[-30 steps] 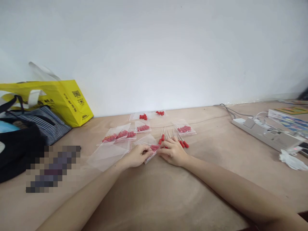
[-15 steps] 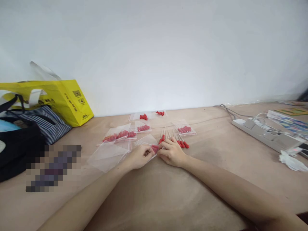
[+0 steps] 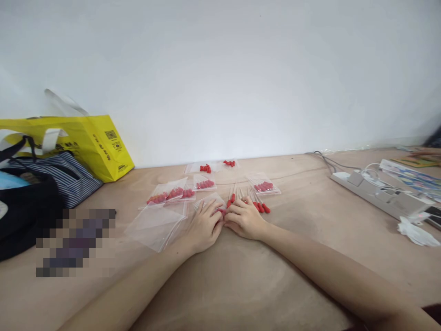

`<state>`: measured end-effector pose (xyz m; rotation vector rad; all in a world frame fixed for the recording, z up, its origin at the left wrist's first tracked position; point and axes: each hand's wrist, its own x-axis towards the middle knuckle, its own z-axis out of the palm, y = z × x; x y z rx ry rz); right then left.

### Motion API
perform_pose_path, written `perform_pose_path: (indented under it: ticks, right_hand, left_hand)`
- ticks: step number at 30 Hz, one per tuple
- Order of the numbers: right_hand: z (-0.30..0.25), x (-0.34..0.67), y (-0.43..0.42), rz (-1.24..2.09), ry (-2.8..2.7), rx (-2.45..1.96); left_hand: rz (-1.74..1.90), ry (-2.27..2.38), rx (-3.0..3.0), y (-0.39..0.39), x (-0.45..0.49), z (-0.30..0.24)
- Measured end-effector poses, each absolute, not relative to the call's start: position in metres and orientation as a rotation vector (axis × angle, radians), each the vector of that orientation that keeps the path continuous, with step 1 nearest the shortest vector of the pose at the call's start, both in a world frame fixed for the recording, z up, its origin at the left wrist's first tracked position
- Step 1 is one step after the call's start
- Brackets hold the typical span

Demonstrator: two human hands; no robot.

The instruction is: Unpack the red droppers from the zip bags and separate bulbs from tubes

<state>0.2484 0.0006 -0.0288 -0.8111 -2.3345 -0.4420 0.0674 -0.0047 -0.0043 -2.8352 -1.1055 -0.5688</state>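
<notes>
A small clear zip bag (image 3: 214, 198) with red-tipped sticks inside lies between my hands, its near edge mostly covered by them. My left hand (image 3: 205, 226) rests across the bag's left side, fingers stretched out and the thumb near its front edge. At the right corner, my right hand (image 3: 246, 220) has curled fingers closed on the bag; the exact grip is partly hidden. Loose thin sticks with red ends (image 3: 264, 208) lie just behind and beside my right hand. Left of my left hand are flat clear bags (image 3: 153, 225) with nothing red in them.
Filled bags lie behind on the left (image 3: 175, 193), in the middle (image 3: 205, 184) and on the right (image 3: 264, 185). More red pieces (image 3: 206, 168) are near the wall. A yellow bag (image 3: 113, 161) stands left; a power strip (image 3: 375, 195) and white tissue (image 3: 417, 232) are right.
My left hand has gone from a pinch at the bag's edge to fingers stretched over the bag. My right hand stays almost in place.
</notes>
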Motion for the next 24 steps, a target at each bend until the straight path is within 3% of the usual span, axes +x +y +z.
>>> perform_pose_path:
  ticks: [14, 24]
  right_hand:
    - [-0.032, 0.245, 0.006, -0.602, -2.404, -0.682]
    - [-0.024, 0.247, 0.001, -0.675, -2.534, -0.569]
  left_hand:
    - [-0.482, -1.274, -2.927, -0.004, 0.068, -0.019]
    - [-0.896, -1.537, -2.715, 0.0, 0.069, -0.023]
